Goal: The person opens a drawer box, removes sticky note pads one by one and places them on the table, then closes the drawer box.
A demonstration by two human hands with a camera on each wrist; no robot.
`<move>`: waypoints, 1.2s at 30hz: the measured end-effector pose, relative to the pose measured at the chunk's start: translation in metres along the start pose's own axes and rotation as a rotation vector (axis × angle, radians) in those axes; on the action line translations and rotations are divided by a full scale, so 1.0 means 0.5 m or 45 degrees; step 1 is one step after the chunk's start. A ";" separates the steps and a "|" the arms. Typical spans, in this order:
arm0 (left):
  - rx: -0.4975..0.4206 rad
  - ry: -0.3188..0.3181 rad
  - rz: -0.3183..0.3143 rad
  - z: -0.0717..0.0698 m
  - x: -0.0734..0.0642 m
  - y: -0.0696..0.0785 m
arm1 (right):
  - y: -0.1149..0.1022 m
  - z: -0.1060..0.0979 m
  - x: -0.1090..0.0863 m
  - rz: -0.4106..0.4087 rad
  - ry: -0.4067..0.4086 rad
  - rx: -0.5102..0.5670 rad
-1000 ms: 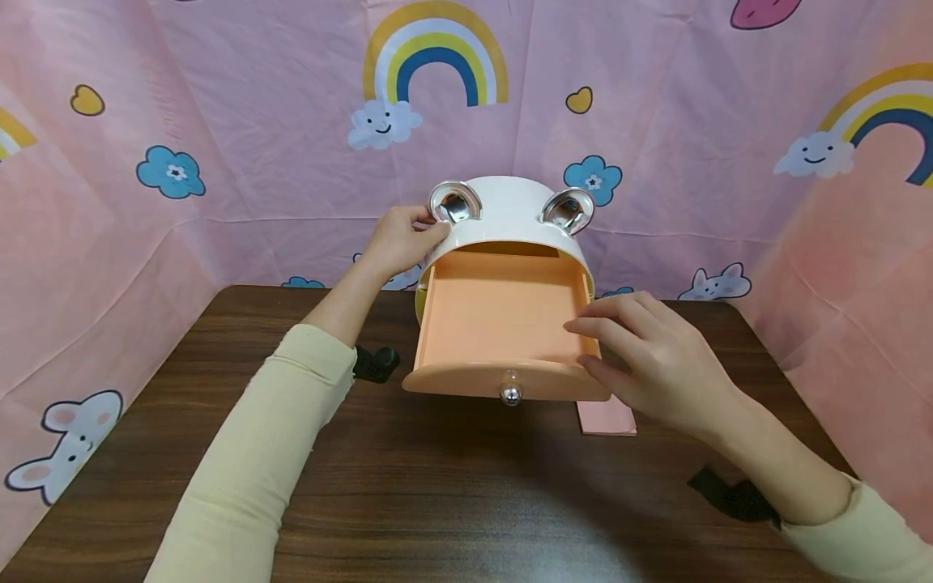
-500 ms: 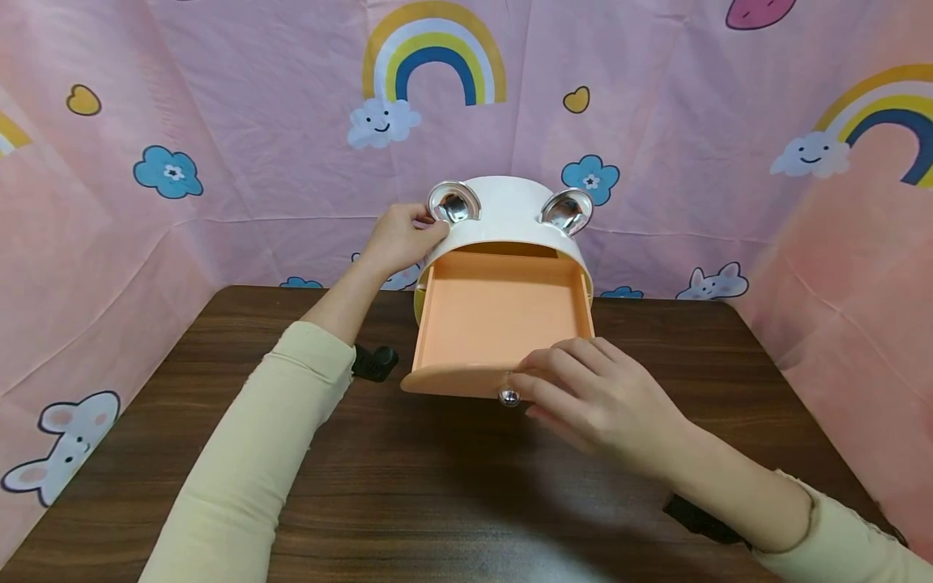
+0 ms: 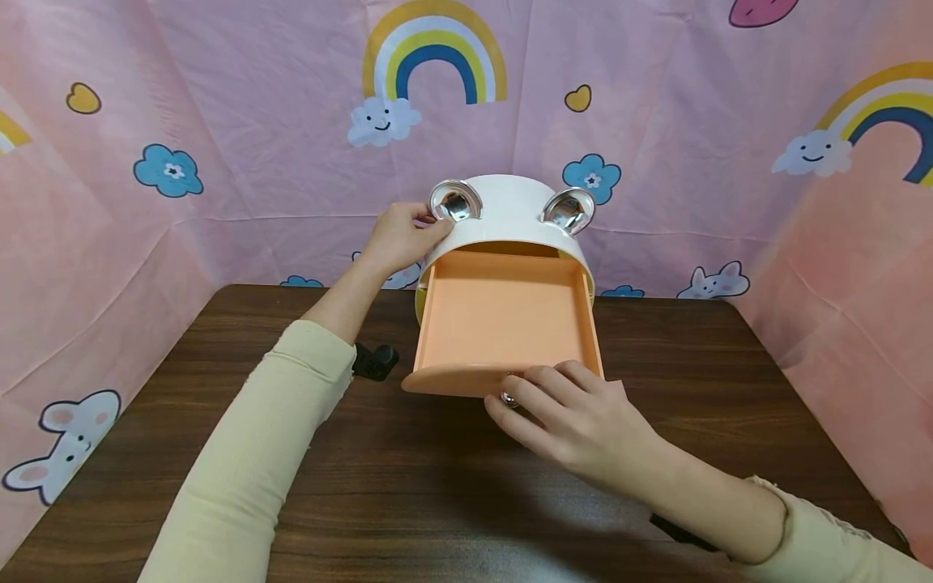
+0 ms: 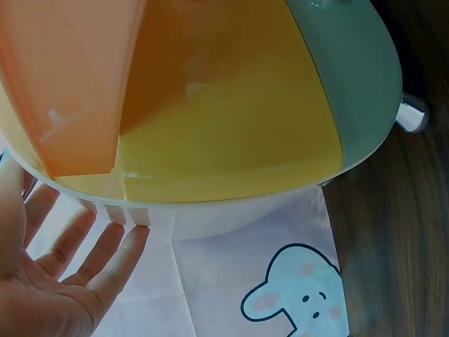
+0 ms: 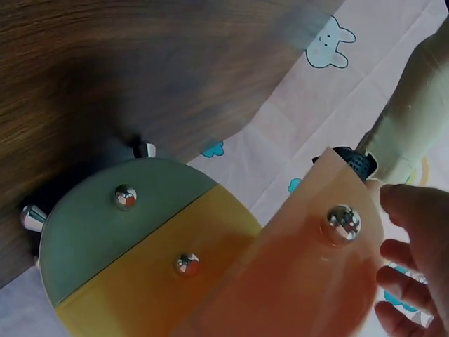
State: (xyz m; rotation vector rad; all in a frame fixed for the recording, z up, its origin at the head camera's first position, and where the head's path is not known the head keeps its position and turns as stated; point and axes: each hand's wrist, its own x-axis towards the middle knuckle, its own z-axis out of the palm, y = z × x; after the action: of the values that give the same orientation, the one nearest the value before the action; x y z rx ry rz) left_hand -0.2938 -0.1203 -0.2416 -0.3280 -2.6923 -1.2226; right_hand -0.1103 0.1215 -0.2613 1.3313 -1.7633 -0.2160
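A white-shelled drawer box (image 3: 510, 202) with silver ears stands at the table's back. Its top drawer (image 3: 506, 312), peach-coloured, is pulled far out, and nothing lies in it. My left hand (image 3: 404, 239) rests on the shell beside the left ear; in the left wrist view its straight fingers (image 4: 105, 256) touch the white rim. My right hand (image 3: 576, 421) is at the drawer front, near its round silver knob (image 5: 344, 225). In the right wrist view, its parted thumb and fingers (image 5: 403, 284) stand apart from the knob, by the drawer's upper edge.
Below the peach drawer are a yellow drawer (image 5: 186, 263) and a green drawer (image 5: 126, 203), both pushed in, each with a silver knob. The box has short silver feet (image 5: 145, 149). A dark wooden table (image 3: 350, 502) lies beneath, with a pink patterned cloth (image 3: 291, 146) behind.
My right hand has moved left and down from the drawer's right side to its knob, covering most of a pink pad seen earlier on the table. My left hand and the drawer stay put.
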 end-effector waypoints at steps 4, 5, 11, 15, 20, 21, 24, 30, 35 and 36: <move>-0.007 0.002 -0.011 0.001 0.001 0.001 | -0.007 0.013 -0.004 -0.021 -0.014 -0.109; -0.010 0.001 -0.013 0.001 0.001 0.001 | -0.008 0.017 -0.005 -0.026 -0.009 -0.130; -0.011 -0.009 -0.020 0.001 0.000 0.002 | -0.023 0.034 -0.014 -0.032 -0.069 -0.223; -0.007 -0.003 -0.015 0.002 0.001 0.002 | -0.031 0.041 -0.019 -0.024 -0.087 -0.253; -0.006 0.001 -0.014 0.002 0.001 0.003 | -0.036 0.043 -0.015 0.005 -0.034 -0.243; -0.008 0.000 -0.017 0.002 0.001 0.003 | -0.037 0.042 -0.014 0.015 -0.028 -0.238; -0.017 -0.005 -0.025 0.002 0.001 0.005 | -0.037 0.040 -0.009 0.045 0.004 -0.233; -0.006 0.000 -0.025 0.002 0.001 0.005 | -0.039 0.042 -0.010 0.080 0.024 -0.251; 0.002 -0.001 -0.028 0.001 0.002 0.003 | -0.038 0.048 -0.006 0.094 0.078 -0.275; -0.001 -0.003 -0.029 0.001 0.002 0.003 | -0.037 0.048 -0.004 0.096 0.092 -0.276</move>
State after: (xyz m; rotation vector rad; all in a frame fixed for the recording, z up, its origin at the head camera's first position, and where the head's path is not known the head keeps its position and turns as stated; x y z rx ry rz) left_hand -0.2945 -0.1191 -0.2406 -0.3002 -2.7052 -1.2298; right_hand -0.1150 0.1072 -0.2877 1.1020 -1.6745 -0.3040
